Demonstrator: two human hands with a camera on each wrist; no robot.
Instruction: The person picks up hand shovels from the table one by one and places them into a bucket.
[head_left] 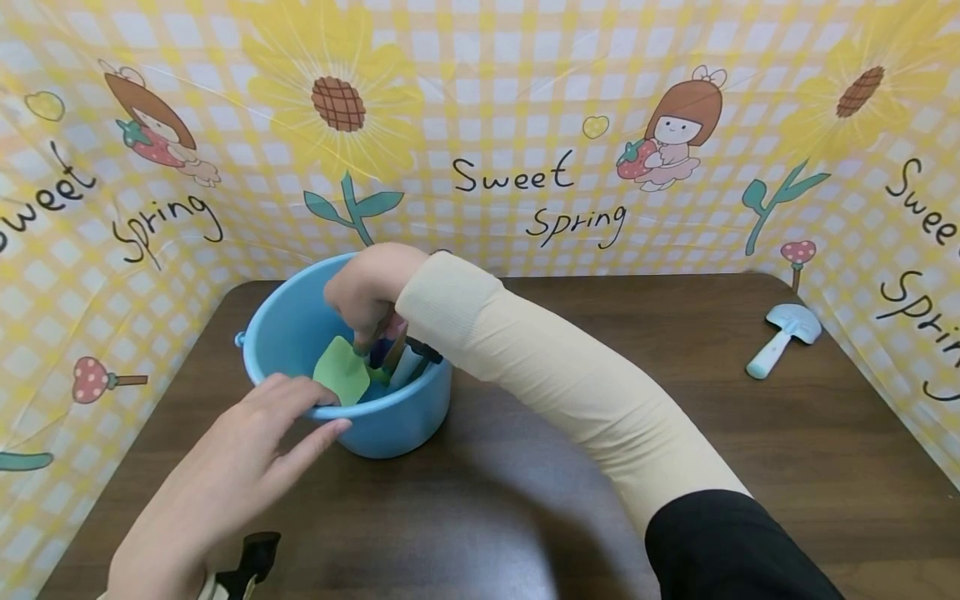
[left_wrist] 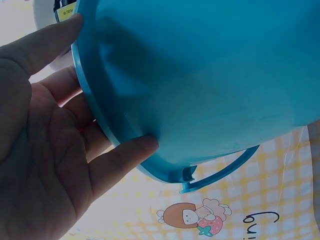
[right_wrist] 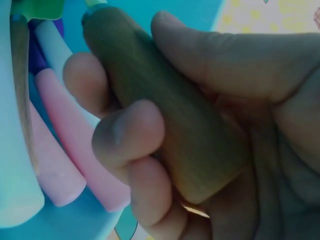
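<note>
The blue bucket stands on the brown counter. The right hand reaches inside it, fingers wrapped round a wooden handle among pink and pale handles. The left hand — fingers straight — presses the bucket's near rim. A pale-blue toy spatula lies well to the bucket's right.

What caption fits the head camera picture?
Right hand grips a handle inside the blue bucket; left hand steadies it.
</note>
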